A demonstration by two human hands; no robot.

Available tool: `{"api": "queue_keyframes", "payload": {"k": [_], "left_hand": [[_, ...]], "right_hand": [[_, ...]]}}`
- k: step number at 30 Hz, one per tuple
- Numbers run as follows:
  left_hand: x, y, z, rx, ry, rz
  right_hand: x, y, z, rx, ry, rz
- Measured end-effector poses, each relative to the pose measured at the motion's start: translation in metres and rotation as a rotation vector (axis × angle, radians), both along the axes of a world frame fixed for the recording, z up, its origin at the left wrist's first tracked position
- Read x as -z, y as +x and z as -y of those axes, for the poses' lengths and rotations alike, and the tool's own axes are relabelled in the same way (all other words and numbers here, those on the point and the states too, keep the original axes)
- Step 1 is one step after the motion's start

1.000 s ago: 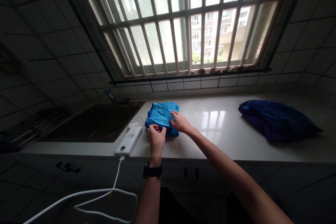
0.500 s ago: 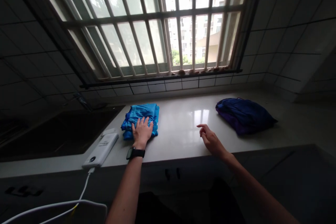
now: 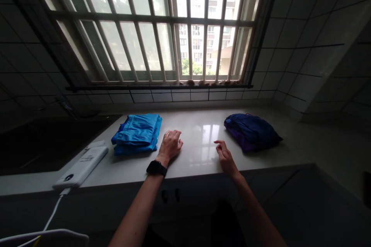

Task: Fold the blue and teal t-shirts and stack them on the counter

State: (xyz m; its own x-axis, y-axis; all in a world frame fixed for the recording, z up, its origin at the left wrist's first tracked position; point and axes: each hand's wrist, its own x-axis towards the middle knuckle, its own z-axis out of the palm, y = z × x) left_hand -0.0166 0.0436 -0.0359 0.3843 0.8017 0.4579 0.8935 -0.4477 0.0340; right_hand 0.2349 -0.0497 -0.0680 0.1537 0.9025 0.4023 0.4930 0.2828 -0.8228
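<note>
My left hand (image 3: 170,146), with a black watch (image 3: 156,168) on its wrist, is over the white countertop just right of a folded stack of bright blue cloth (image 3: 139,133). It is apart from the cloth, its fingers loosely bent and holding nothing. My right hand (image 3: 225,157) hovers near the counter's front, index finger stretched out and the others curled, also without anything in it. Right of that hand lies a bundle of dark blue and purple cloth (image 3: 251,131), apart from the fingers.
At the left, a white power bank (image 3: 82,166) with a white cable (image 3: 53,212) lies on the counter (image 3: 194,166) beside a dark sink (image 3: 55,142). Behind stands a barred window (image 3: 156,19) above tiles. Cabinet fronts lie below the counter's front edge.
My left hand has lifted off the bright blue cloth and moved right, onto the counter's side of it. My right hand stays near its place. The view has shifted rightward.
</note>
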Motion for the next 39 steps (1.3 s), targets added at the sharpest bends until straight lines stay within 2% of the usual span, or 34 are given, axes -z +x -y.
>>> {"api": "queue_keyframes", "payload": {"k": [4,12,14,18,20,22,26,30,32,34,36,39], "left_hand": [[0.002,-0.006,0.001,-0.009,-0.055,-0.005],[0.001,-0.001,0.007,-0.033,-0.114,0.006],[0.0,-0.003,0.011,-0.143,-0.051,0.079],[0.002,-0.015,0.014,-0.498,0.106,0.36],[0.002,-0.025,0.012,-0.57,0.079,0.42],[0.001,-0.036,0.006,-0.561,0.055,0.407],[-0.017,-0.061,-0.007,-0.575,-0.003,0.315],[-0.052,-0.086,-0.019,-0.607,-0.151,0.118],[-0.07,-0.096,-0.024,-0.64,-0.183,0.094],[-0.08,-0.101,-0.027,-0.695,-0.185,0.083],[-0.082,-0.1,-0.027,-0.711,-0.17,0.031],[-0.071,-0.091,-0.026,-0.65,-0.189,-0.066]], "right_hand": [[0.0,-0.001,0.0,-0.012,0.005,0.04],[-0.002,-0.007,0.007,-0.013,0.068,0.17],[-0.002,-0.008,0.008,-0.037,0.07,0.2],[-0.001,-0.008,0.008,-0.035,0.054,0.279],[0.0,-0.008,0.007,-0.031,0.052,0.309],[0.001,-0.008,0.005,-0.031,0.053,0.328],[0.004,-0.009,0.003,-0.032,0.039,0.366],[0.004,-0.009,0.003,-0.04,0.033,0.366],[0.004,-0.01,0.004,-0.041,0.034,0.361],[0.003,-0.01,0.004,-0.046,0.032,0.351],[0.003,-0.01,0.005,-0.052,0.03,0.341],[0.004,-0.01,0.005,-0.057,0.023,0.338]]}}
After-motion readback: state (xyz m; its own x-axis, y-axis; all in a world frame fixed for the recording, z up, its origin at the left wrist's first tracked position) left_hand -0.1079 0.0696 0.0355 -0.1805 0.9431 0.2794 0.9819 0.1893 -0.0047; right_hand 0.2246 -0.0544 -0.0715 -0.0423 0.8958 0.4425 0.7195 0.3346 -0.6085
